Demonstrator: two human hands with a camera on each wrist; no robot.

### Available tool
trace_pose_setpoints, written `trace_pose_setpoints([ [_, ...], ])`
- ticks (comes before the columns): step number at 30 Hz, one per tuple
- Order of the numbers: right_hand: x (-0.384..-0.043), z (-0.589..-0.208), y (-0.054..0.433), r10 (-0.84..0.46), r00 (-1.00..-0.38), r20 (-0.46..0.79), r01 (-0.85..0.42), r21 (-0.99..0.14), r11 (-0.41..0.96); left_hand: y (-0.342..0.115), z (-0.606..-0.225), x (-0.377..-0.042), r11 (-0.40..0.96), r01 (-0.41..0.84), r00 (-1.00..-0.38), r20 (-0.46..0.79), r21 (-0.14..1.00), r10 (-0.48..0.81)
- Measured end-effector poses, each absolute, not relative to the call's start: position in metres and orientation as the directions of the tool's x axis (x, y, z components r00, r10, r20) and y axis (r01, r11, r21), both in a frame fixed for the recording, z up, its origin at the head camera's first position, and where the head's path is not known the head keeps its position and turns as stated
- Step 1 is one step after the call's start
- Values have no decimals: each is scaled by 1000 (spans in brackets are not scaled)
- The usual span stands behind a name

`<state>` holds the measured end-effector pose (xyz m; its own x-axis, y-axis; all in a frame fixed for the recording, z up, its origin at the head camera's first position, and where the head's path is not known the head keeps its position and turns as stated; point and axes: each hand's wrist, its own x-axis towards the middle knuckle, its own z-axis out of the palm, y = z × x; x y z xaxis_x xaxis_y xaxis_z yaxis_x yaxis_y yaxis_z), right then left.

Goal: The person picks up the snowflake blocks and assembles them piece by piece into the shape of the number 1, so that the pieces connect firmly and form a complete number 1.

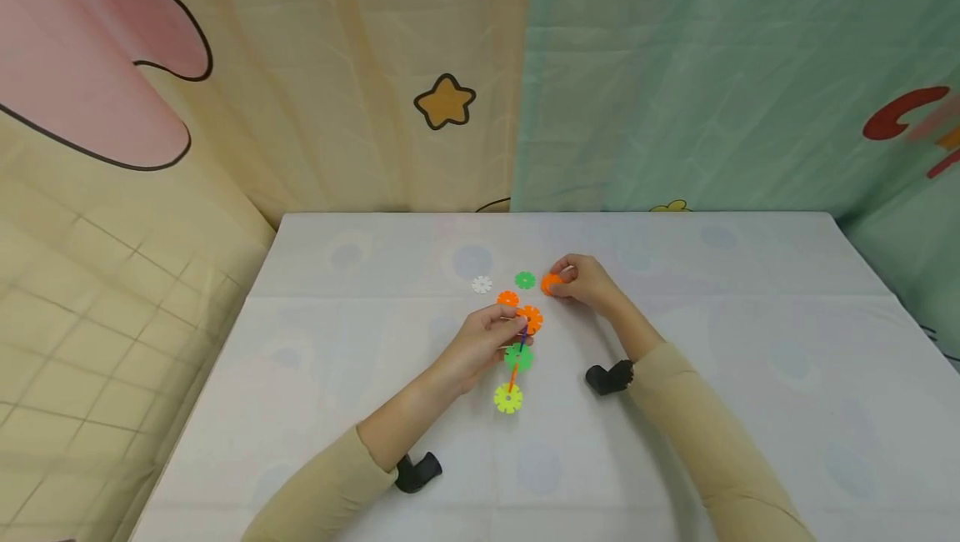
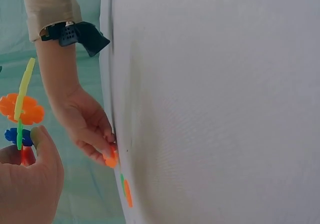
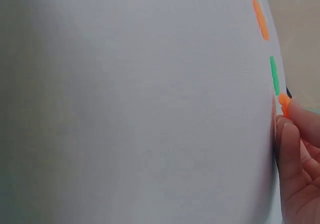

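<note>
My left hand grips a joined chain of notched plastic snowflake discs above the table. The chain shows an orange disc, a green disc and a yellow disc, linked by discs seen edge-on. In the left wrist view a blue disc sits at the thumb tip, and a red piece shows between the fingers. Farther right, my right hand pinches a single orange snowflake disc between thumb and fingertips, close over the table.
Beside the hands, a white disc, a green disc and an orange disc lie on the white table. Both wrists carry black camera mounts. Printed curtains hang behind the table's far edge.
</note>
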<state>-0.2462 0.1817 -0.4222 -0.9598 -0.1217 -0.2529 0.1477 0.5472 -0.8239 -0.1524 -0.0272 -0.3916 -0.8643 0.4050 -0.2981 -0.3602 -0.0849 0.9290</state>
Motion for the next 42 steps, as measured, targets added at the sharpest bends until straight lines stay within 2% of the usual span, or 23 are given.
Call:
trace_pose_setpoints([
  [6,-234,-422,188,-225,-943,-247,148,-913,381,-27,-392,-151,-94,-361,-866,-296,928,404],
  [17,-205,-403,187,-365,-911,-190,93,-959,268,-28,-392,-150,-75,-352,-861,-292,933,416],
  [42,-183,-381,180,-393,-913,-109,33,-980,194,-26,-394,-149,-85,-355,-845,-280,931,456],
])
